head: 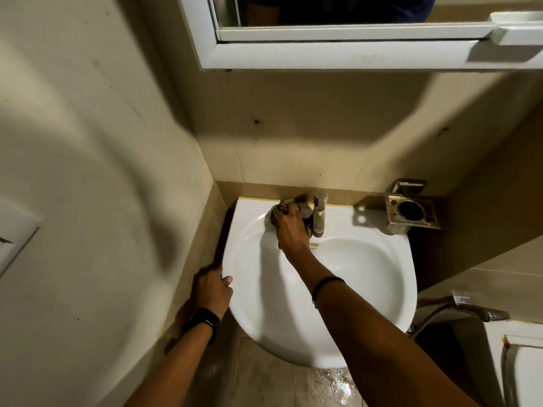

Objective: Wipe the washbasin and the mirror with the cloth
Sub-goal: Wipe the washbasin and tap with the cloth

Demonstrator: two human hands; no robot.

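Two hands at the white washbasin [249, 318], one steadying, one wiping.

At nine o'clock on the rim the left hand [213, 289], with a black watch [202, 323] on its wrist, hooks its curled fingers over the basin's edge with the thumb on top. At eleven o'clock, on the back ledge, the right hand [292, 230] has its fingers closed round a bunched dark patterned cloth [282, 207] and presses it down just beside the tap [318, 214], which stands at twelve. A metal holder [411, 214] is fixed to the wall at two o'clock, off the rim. High at twelve o'clock hangs the white-framed mirror [352, 10], well apart from the cloth.
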